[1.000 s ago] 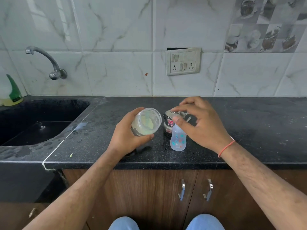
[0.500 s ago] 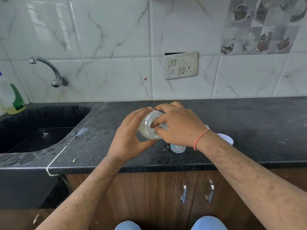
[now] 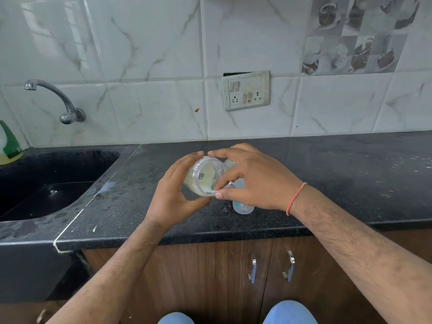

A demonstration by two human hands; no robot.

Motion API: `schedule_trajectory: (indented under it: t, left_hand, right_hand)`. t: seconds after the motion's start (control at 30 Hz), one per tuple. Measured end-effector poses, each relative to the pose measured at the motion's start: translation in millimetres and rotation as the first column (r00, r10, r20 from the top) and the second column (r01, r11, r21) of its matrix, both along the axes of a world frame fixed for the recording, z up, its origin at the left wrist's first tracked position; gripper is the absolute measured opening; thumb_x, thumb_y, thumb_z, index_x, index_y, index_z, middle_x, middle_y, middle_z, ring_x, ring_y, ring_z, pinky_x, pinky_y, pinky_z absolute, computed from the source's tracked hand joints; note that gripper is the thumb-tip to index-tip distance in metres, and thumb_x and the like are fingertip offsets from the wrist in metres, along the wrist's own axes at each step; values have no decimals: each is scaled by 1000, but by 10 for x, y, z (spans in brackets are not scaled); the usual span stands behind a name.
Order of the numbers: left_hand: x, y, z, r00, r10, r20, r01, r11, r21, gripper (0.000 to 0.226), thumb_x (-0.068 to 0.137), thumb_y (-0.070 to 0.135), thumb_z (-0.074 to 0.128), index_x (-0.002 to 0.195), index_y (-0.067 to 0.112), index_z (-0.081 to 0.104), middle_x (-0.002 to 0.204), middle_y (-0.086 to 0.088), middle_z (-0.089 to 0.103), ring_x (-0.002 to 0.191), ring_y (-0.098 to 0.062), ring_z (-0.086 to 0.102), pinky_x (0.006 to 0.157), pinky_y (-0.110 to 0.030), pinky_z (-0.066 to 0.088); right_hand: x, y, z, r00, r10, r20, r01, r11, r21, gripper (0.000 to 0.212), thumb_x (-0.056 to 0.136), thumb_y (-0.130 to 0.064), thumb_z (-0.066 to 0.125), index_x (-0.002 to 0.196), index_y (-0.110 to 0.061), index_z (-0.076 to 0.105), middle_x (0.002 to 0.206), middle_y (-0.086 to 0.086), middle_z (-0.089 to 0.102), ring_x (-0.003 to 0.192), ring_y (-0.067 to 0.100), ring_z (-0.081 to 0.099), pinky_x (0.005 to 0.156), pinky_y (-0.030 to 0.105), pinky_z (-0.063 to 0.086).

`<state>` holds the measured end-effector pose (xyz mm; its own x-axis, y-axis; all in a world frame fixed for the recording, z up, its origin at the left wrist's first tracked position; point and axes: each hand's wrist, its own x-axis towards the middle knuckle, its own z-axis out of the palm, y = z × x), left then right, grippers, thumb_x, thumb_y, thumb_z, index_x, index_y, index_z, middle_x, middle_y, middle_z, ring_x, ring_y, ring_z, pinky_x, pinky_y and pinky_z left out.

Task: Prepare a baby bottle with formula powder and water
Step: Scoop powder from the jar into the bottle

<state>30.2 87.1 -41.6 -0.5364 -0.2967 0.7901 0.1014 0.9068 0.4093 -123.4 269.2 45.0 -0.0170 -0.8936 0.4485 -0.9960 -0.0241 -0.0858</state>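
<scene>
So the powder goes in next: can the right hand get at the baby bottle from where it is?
Probably yes: the baby bottle stands right beneath the right hand, but its fingers are busy at the powder jar.

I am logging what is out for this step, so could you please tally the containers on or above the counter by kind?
Clear jars of pale powder: 1, the jar, tilted, gripped by the left hand, with the right hand at its mouth.
Baby bottles: 1, the baby bottle, standing on the counter.
Small tins: 1, the tin, mostly hidden.
Soap bottles: 1, the green-labelled bottle.
Total: 4
</scene>
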Motion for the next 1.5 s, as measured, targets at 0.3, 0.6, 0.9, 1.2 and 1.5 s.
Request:
schedule_trajectory:
  t: [0.3,0.6,0.9,1.2,1.5]
  left_hand:
    - [-79,-111,-260,1000,-9,23,5,982,187,95,74,19,104,156,24,56,155,17,62,145,-11,60,118,-51,53]
    - [-84,-162,-361,999,30,38,-34,990,135,94,75,19,103,157,19,56,158,13,60,148,-11,56,123,-42,48]
    - [-91,-169,-389,998,37,48,-41,996,77,95,76,21,103,158,17,56,161,11,58,152,-12,53,125,-43,46]
    - [-90,-179,-388,996,52,76,-61,990,129,93,77,29,101,158,23,55,159,17,57,151,-9,52,125,-39,44]
    - [-111,-247,-395,990,89,110,-113,964,239,101,74,44,101,161,36,50,152,23,59,146,-7,54,121,-48,48]
  right_hand:
    - [-167,-259,-290,932,-140,-334,3,925,-380,25,98,-45,68,85,-29,83,135,-10,69,117,25,62,83,44,48]
    - [-175,-386,-368,901,-190,-391,2,902,-433,25,96,-45,72,81,-28,79,138,-9,68,123,26,61,94,46,44]
    - [-101,-498,-545,926,-234,-297,143,944,-296,17,92,-47,75,84,-33,83,155,-9,55,142,26,48,108,61,39]
    - [-62,-625,-559,964,-247,98,260,953,-157,20,92,-50,75,78,-37,81,161,-21,45,151,16,31,120,69,26]
    - [-287,-722,-467,784,-157,600,310,937,-159,19,93,-37,79,81,-24,86,154,-16,53,146,13,40,122,50,33]
